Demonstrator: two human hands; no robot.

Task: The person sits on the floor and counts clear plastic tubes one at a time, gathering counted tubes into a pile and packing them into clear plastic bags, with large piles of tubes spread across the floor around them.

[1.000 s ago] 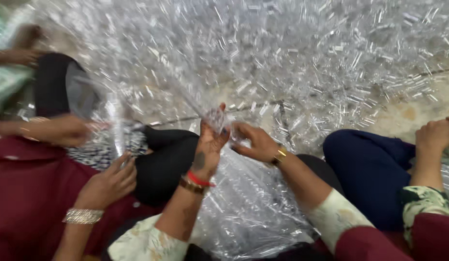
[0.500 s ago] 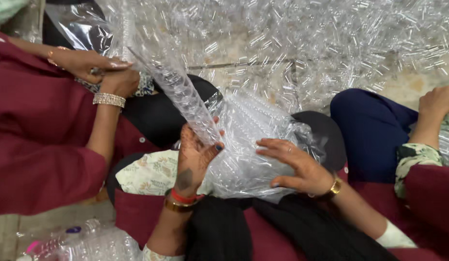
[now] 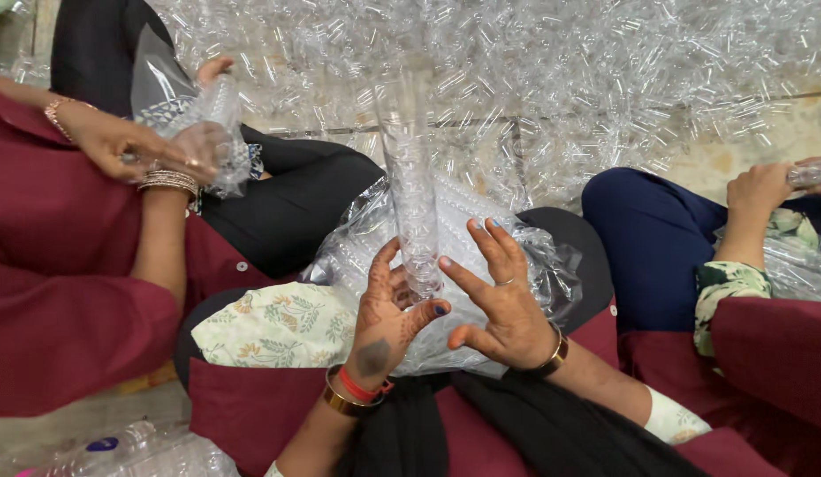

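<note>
My left hand [image 3: 388, 314] grips the lower end of a tall stack of nested clear plastic cups [image 3: 410, 185] that stands upright over my lap. My right hand [image 3: 499, 296] is beside the base of the stack, fingers spread, index finger and thumb touching it. Under both hands lies a clear plastic bag [image 3: 508, 256] holding more clear pieces, resting on my lap. A big heap of loose clear plastic pieces [image 3: 561, 79] covers the floor beyond.
A person in maroon at left holds a small clear bag with both hands [image 3: 163, 146]. Another person's hand [image 3: 764, 190] at the right edge grips a clear piece. Clear bottles [image 3: 119, 446] lie at bottom left.
The stack of cups has swung from a leftward tilt to upright. My right hand has lifted off the bag and come to the stack's base.
</note>
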